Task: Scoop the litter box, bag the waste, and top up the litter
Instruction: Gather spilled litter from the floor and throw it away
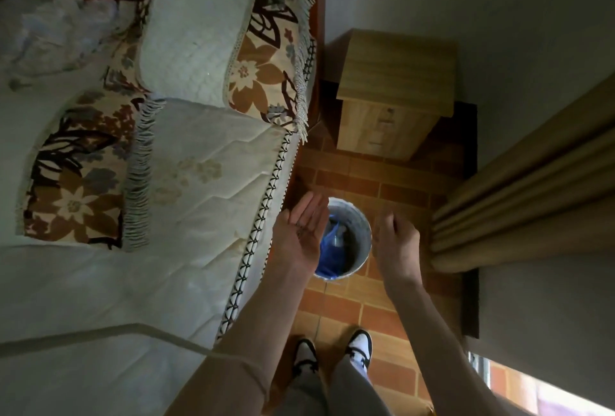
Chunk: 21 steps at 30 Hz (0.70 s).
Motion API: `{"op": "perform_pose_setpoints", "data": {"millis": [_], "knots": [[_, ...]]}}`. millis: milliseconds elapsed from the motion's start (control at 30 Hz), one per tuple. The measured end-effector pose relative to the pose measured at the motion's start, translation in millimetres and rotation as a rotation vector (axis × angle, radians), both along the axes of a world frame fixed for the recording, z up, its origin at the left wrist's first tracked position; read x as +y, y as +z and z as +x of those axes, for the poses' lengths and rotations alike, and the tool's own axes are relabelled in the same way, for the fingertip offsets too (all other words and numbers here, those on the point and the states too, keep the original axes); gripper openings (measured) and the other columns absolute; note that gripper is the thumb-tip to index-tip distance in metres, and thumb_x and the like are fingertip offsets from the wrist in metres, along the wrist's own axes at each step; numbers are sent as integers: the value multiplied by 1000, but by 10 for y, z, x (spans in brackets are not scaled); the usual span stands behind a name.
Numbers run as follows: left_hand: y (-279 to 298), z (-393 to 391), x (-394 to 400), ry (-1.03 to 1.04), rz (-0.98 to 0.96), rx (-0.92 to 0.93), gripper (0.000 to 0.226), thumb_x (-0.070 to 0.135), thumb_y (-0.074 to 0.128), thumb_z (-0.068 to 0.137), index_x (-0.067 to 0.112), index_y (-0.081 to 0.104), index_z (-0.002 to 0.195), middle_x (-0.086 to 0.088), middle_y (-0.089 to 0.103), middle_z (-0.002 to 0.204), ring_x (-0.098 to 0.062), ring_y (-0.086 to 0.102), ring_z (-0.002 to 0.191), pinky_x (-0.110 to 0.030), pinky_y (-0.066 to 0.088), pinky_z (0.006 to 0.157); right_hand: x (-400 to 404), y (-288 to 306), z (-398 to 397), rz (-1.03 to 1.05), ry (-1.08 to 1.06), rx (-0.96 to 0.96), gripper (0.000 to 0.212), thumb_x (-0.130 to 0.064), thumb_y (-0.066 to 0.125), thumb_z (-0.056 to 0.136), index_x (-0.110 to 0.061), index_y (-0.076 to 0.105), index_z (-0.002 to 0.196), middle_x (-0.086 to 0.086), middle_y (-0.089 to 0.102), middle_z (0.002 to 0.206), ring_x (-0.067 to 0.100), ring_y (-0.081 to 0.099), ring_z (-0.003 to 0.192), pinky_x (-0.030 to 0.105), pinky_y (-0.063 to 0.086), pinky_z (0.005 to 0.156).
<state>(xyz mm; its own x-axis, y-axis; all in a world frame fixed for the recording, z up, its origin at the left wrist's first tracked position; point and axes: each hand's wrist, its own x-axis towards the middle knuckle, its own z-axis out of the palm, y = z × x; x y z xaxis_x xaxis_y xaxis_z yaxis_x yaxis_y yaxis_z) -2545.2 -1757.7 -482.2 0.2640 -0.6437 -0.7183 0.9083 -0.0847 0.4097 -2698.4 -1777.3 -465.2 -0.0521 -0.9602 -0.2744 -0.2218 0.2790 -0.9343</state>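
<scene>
No litter box shows, and the dark specks on the flat, upturned left hand (301,232) are too small to identify, while the loosely curled, empty right hand (396,242) hovers beside a bucket (361,227) holding something blue (329,249).

1. A bed (186,216) with a pale quilted mattress fills the view from 7 to 11 o'clock.
2. A white pillow (196,36) lies at 11 o'clock on a floral fringed throw (266,59).
3. A second floral throw (76,189) lies flat on the bed at 9 o'clock.
4. A wooden nightstand (396,89) stands at 1 o'clock against the wall.
5. A tan curtain (532,182) hangs in folds at 3 o'clock.
6. A brick-pattern floor (362,182) runs from centre to 6 o'clock.
7. Two black-and-white shoes (306,357) stand on the floor at 6 o'clock.
</scene>
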Motion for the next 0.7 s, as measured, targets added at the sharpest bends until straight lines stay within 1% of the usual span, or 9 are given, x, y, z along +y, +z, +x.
{"op": "perform_pose_setpoints", "data": {"millis": [100,167,233,367,533,700], "knots": [[-285,63,-134,-9,-16,-7,59,29,20,114,-5,67,125,-21,74,122,-28,72,115,-39,50,108,-54,-453,69,35,-12,-3,43,-19,42,105,-22,36,62,-5,35,53,14,30,51,37,29,52],[-463,96,-229,-31,-16,-26,60,30,20,114,-5,67,124,-21,75,120,-28,73,113,-40,50,109,-91,-698,129,37,-10,2,49,-17,42,105,-25,35,57,-7,35,50,16,30,51,38,28,51],[-626,136,-330,-53,-8,-48,60,32,21,115,-5,67,125,-20,75,119,-28,73,113,-40,51,109,-152,-893,164,27,-4,-1,50,-17,41,105,-24,35,56,-7,35,49,17,29,50,36,27,50],[-981,215,-521,-99,2,-109,60,33,21,114,-3,68,126,-18,76,117,-27,74,113,-40,52,108,-291,-1261,154,2,6,-17,43,-18,41,106,-19,37,63,-5,34,51,17,28,52,34,25,49],[-1397,274,-697,-159,21,-167,60,34,22,114,-1,68,126,-16,77,117,-25,72,115,-38,52,108,-322,-1697,55,43,-13,-22,54,-20,42,105,-26,38,52,-8,34,48,13,28,47,32,25,48],[-1741,260,-802,-209,64,-245,60,35,20,114,1,68,127,-14,78,115,-24,73,113,-38,52,108,-324,-1987,-5,62,-20,-27,57,-17,43,105,-26,40,48,-11,32,46,11,27,46,30,24,47]]}}
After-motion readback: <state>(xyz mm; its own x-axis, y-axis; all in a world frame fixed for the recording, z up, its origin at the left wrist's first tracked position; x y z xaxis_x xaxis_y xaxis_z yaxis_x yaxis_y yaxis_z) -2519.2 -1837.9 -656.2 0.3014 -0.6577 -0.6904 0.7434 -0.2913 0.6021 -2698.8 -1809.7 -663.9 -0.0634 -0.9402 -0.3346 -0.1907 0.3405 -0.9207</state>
